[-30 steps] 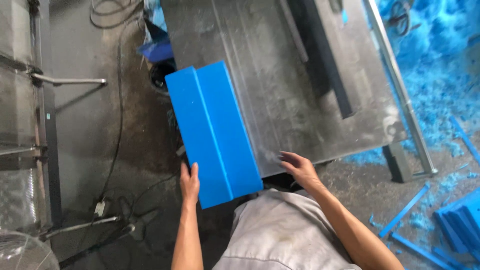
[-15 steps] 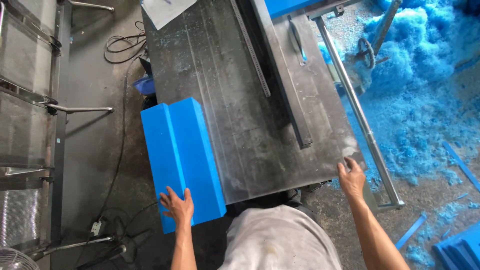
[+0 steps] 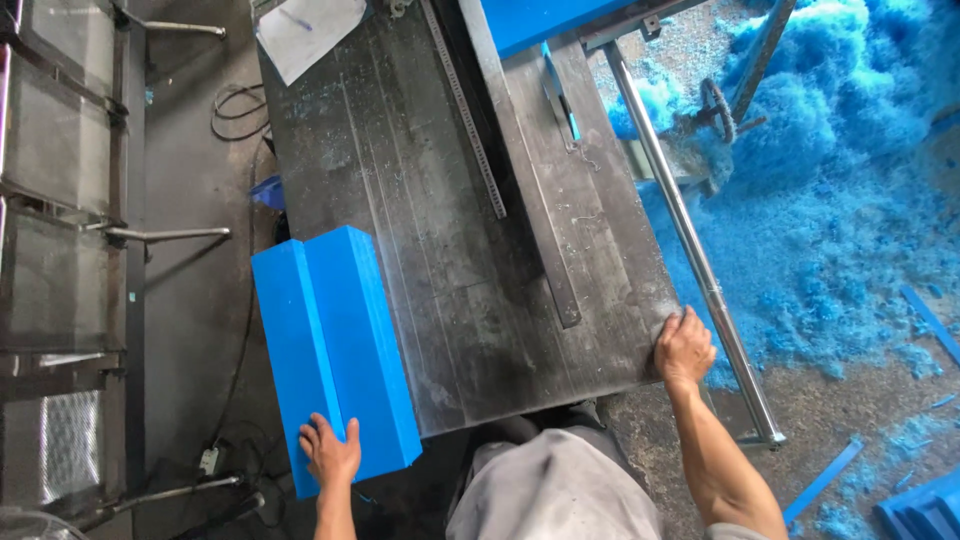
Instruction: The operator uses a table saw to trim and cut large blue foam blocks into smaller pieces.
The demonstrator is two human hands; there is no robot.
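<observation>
On the steel counter (image 3: 450, 260): left hand (image 3: 330, 452) flat, fingers spread, on blue block (image 3: 330, 350); right hand (image 3: 684, 348) curled over counter's corner.

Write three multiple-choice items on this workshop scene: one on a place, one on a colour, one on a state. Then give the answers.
1. Where does the left hand rest?
A. on the near end of the block
B. on the paper sheet
C. on the round bar

2. What colour are the shavings on the floor?
A. red
B. blue
C. white

3. How does the right hand sit?
A. raised in the air
B. holding a tool
C. fingers curled on the corner of the metal table

Answers: 1 A, the palm lies flat on it; 2 B, they match the block; 3 C, it holds nothing.
</observation>
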